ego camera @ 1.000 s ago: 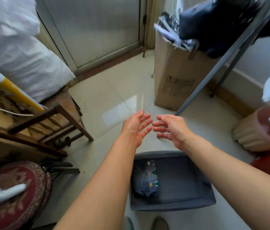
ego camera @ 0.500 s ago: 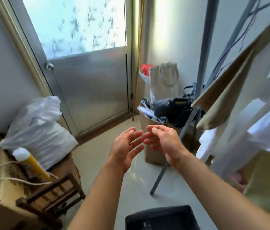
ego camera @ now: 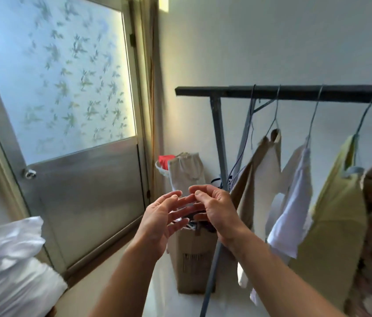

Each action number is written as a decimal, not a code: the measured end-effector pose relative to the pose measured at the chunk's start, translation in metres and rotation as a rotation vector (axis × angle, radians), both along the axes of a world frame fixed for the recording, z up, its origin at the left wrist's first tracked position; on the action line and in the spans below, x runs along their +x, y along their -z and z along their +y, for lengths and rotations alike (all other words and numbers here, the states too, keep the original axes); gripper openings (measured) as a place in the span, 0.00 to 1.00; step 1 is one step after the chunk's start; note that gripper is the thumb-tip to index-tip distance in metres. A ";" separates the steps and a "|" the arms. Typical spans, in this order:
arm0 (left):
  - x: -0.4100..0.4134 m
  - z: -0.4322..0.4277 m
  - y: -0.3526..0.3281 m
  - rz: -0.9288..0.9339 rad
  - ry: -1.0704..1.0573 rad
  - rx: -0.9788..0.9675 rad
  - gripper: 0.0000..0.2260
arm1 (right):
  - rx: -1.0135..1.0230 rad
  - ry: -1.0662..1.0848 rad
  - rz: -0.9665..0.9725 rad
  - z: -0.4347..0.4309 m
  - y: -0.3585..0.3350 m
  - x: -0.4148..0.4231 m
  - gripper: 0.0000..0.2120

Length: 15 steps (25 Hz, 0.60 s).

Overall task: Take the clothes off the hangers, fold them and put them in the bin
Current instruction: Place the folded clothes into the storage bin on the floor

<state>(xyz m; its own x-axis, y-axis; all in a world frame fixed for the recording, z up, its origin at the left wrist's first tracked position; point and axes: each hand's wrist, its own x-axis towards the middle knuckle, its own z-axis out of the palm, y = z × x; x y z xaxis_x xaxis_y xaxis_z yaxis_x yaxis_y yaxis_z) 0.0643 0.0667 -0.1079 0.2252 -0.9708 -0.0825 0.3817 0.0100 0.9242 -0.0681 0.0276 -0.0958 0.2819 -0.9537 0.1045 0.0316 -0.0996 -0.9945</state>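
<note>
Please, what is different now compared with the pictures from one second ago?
The head camera tilted up from the floor: the grey fabric bin left the view and the dark metal rail with hanging clothes came in. The left hand and right hand rose with it. Nothing was taken or released; both hands stay empty, open, close together.

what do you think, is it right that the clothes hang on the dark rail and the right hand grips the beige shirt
Not quite. The head view shows the right hand holding nothing: its fingers are loosely curled and empty, close to the left hand, beside the beige shirt. The clothes do hang on the dark rail.
</note>
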 end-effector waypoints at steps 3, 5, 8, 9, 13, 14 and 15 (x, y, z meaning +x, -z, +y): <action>-0.003 -0.005 -0.013 -0.017 0.014 -0.038 0.10 | -0.104 0.112 -0.006 -0.006 -0.029 -0.012 0.09; -0.006 -0.006 -0.018 -0.033 0.017 -0.041 0.09 | -0.212 0.274 -0.057 -0.020 -0.051 -0.024 0.08; -0.014 -0.011 -0.023 -0.069 0.022 -0.035 0.09 | -0.334 0.612 0.040 -0.055 -0.080 -0.044 0.11; -0.016 -0.012 -0.024 -0.077 0.028 -0.039 0.09 | -0.317 0.695 0.116 -0.069 -0.087 -0.051 0.15; -0.024 -0.018 -0.027 -0.100 0.039 -0.038 0.09 | -0.088 0.769 0.363 -0.110 -0.103 -0.073 0.20; -0.025 -0.018 -0.027 -0.104 0.041 -0.038 0.09 | -0.060 0.754 0.388 -0.116 -0.103 -0.074 0.20; -0.025 -0.019 -0.027 -0.106 0.041 -0.037 0.09 | -0.063 0.740 0.402 -0.122 -0.103 -0.075 0.18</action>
